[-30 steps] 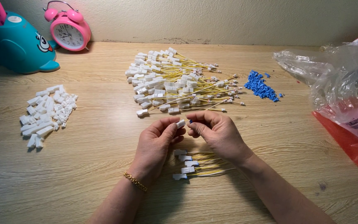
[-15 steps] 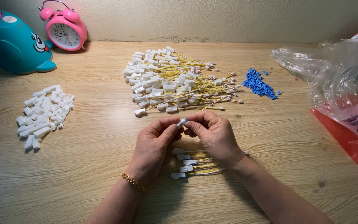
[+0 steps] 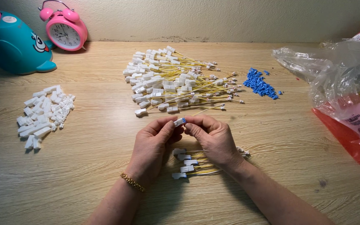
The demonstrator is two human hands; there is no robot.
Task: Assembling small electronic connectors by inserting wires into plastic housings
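- The left hand (image 3: 153, 143) and right hand (image 3: 213, 139) meet above the table (image 3: 84, 175), fingertips pinched together on one small white connector (image 3: 179, 121) with a blue tip.
- Just under the hands lies a small bunch of yellow wires (image 3: 192, 164) with white ends.
- Farther back sits the big wire pile (image 3: 176, 83); blue bits (image 3: 261, 83) lie to its right.
- White plugs (image 3: 44, 114) lie far left, near a pink clock (image 3: 64, 31).
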